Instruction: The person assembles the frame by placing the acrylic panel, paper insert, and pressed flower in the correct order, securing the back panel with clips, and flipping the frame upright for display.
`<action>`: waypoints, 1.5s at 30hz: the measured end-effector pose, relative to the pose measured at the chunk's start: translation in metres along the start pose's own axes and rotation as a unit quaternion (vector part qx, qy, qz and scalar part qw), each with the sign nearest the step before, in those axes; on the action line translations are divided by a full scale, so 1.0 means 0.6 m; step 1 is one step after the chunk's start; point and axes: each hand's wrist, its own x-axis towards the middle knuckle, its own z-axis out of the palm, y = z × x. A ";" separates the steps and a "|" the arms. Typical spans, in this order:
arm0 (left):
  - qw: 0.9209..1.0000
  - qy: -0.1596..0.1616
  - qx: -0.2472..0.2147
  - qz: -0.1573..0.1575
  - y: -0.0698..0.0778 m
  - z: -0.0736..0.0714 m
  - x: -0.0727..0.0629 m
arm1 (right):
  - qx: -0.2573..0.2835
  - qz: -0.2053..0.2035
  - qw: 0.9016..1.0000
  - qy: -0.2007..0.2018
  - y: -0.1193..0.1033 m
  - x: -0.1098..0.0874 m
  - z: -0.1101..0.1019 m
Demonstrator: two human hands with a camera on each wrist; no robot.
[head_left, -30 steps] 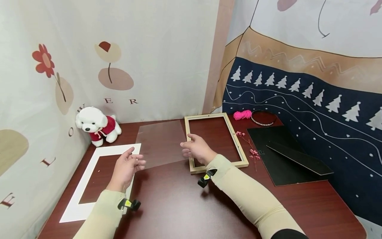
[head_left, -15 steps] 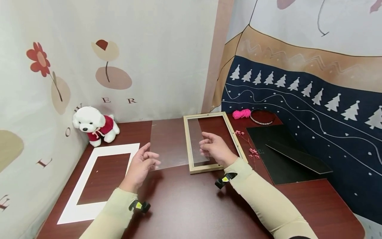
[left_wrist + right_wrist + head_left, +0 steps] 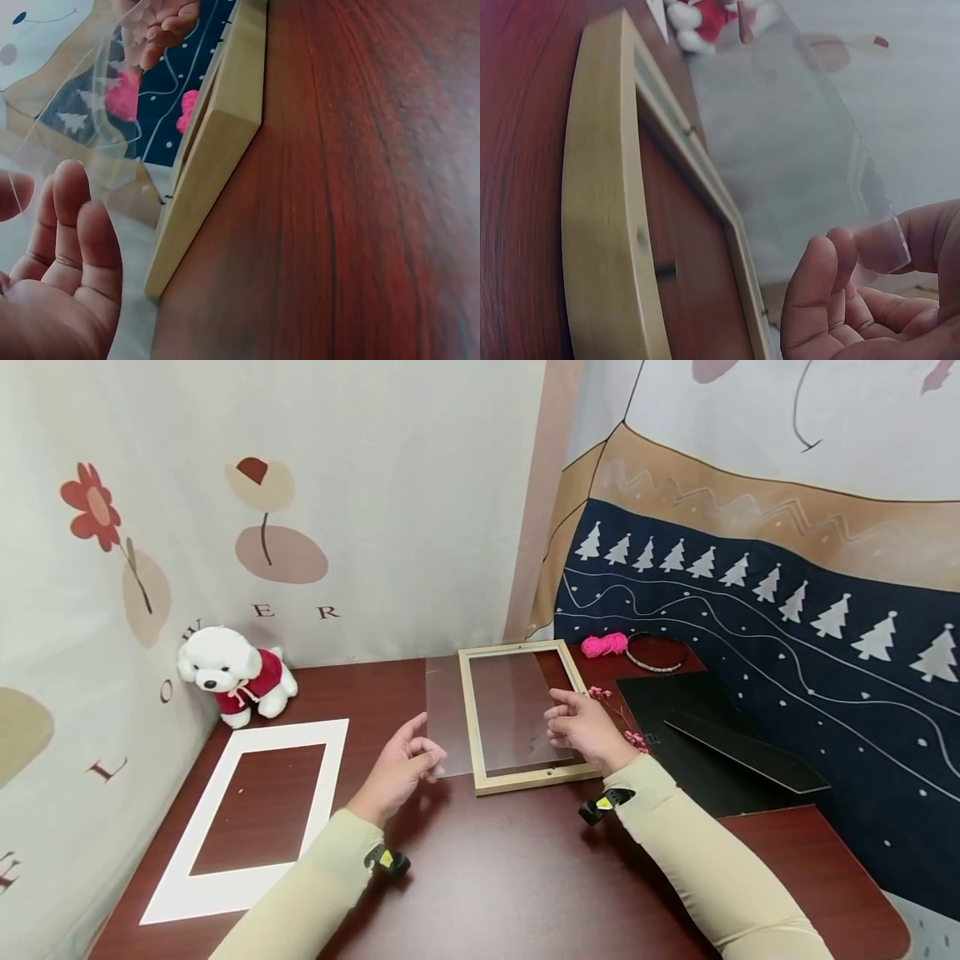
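Note:
A clear, thin sheet [image 3: 447, 718] hangs level between my two hands, its right part over a light wooden picture frame [image 3: 517, 781]. My left hand [image 3: 401, 770] holds the sheet's left edge; in the left wrist view the thumb and fingers [image 3: 97, 247] lie on either side of it. At the opposite edge, my right hand [image 3: 587, 727] pinches a corner between thumb and index finger, as the right wrist view shows of the sheet [image 3: 780, 157]. The frame [image 3: 600, 195] lies flat on the table, its inner ledge and small metal tabs facing up.
A white mat board [image 3: 183, 893] lies at the left, below a white plush dog [image 3: 258, 681] in red. To the right are a black backing board [image 3: 652, 702] with its stand, pink yarn [image 3: 603, 645], a dark ring-shaped band [image 3: 656, 667] and a pink flower sprig [image 3: 636, 740].
Both hands have moved right, carrying the clear sheet from beside the frame to partly above it. The picture frame and the mat board stay in place.

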 end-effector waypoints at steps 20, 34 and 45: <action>0.998 -0.046 0.039 -0.014 -0.013 0.069 0.073 | -0.101 0.018 0.993 0.050 0.027 0.020 -0.079; 0.997 -0.060 0.047 -0.024 -0.018 0.085 0.087 | -0.119 0.055 0.990 0.056 0.031 0.032 -0.099; 0.993 -0.086 0.068 -0.046 -0.018 0.081 0.097 | -0.157 0.050 0.985 0.050 0.033 0.041 -0.107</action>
